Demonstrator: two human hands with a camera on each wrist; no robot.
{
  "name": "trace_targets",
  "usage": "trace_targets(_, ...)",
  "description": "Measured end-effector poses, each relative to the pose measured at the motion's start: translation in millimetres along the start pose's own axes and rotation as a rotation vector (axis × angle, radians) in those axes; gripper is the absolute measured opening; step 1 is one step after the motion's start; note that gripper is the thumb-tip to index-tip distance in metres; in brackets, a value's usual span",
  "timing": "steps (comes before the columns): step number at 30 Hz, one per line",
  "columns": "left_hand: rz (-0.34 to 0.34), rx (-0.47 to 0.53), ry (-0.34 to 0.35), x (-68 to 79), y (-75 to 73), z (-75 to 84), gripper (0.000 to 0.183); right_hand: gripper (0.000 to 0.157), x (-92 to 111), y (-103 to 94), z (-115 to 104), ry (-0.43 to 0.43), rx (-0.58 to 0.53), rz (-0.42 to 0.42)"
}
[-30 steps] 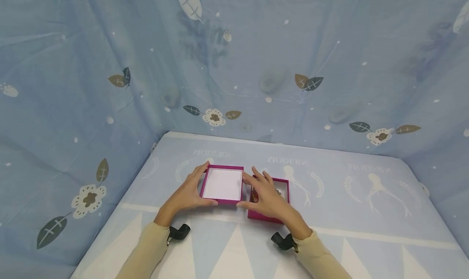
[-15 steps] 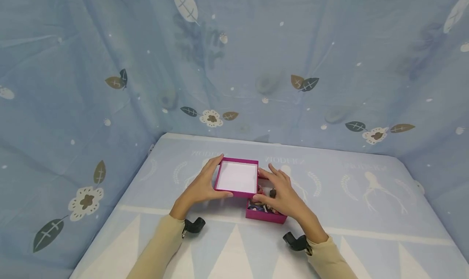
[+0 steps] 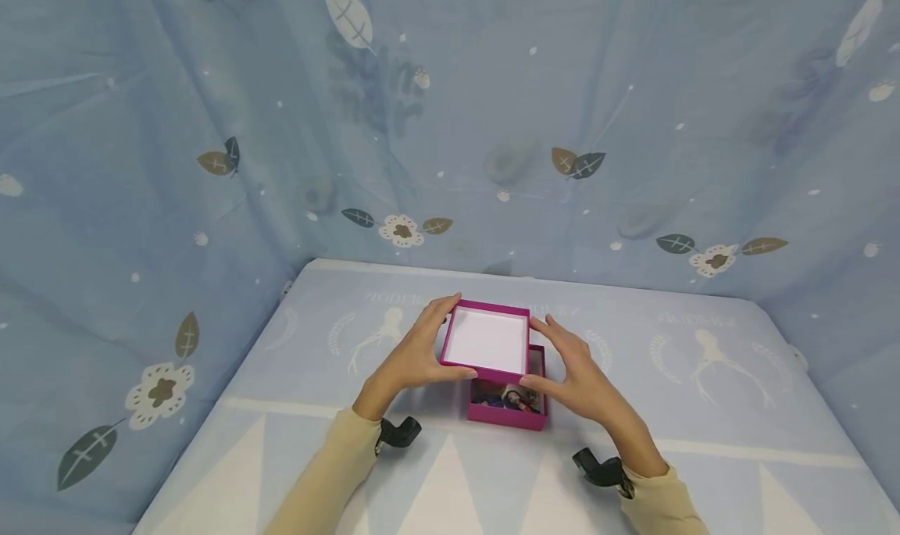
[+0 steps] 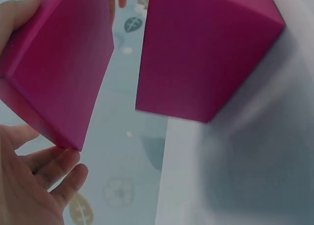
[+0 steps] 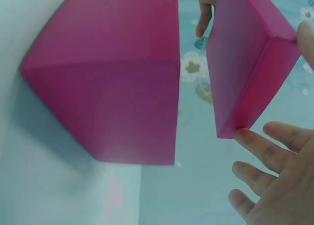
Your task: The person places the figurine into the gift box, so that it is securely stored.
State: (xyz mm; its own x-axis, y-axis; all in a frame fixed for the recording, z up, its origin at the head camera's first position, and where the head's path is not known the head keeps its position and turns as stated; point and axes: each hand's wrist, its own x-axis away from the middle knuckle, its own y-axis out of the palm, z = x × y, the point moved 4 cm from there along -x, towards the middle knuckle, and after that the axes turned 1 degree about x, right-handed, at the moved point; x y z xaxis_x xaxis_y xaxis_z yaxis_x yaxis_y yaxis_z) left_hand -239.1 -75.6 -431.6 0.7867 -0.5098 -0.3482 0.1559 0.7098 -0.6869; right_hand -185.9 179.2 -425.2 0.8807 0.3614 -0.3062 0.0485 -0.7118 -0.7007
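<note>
A magenta square box lid (image 3: 488,340) is held raised, its white inside showing in the head view. My left hand (image 3: 418,355) grips its left edge, thumb at the near corner and fingers at the far one. On the opposite edge, my right hand (image 3: 578,372) holds the lid between thumb and fingertips, other fingers spread. Below the lid stands a magenta box (image 3: 506,418), partly covered in the head view, with small colourful items (image 3: 515,397) inside. Both wrist views show a gap between lid (image 4: 66,68) and box (image 5: 122,102).
The box stands on a table covered with a pale blue and white printed cloth (image 3: 394,472). Blue patterned fabric (image 3: 450,129) hangs behind and at the sides. Each wrist wears a black camera mount, as on the left wrist (image 3: 401,432).
Both hands have carried the lid to the right, from beside the box to above it. The lid now hides the rear part of the box in the head view.
</note>
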Motion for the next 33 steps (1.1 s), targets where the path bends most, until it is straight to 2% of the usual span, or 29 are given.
trace_targets(8, 0.002, -0.008, 0.024, -2.0, 11.5, 13.8, 0.117, 0.099, 9, -11.8, 9, 0.078, -0.041, -0.056)
trace_targets(12, -0.015, -0.001, 0.028, -2.8, 19.6, 16.1, 0.118, 0.104, 14, -16.0, 13, 0.096, -0.054, -0.082)
trace_targets(19, -0.006, -0.033, 0.056, -5.8, 28.1, 17.5, 0.122, 0.108, 18, -19.9, 22, 0.107, -0.063, -0.093)
trace_targets(26, -0.045, -0.048, 0.037, -5.6, 33.8, 17.7, 0.135, 0.113, 18, -22.8, 24, 0.066, -0.068, -0.079)
trace_targets(33, -0.058, -0.007, 0.023, -4.7, 33.8, 17.3, 0.135, 0.117, 16, -20.2, 22, 0.045, -0.058, -0.091)
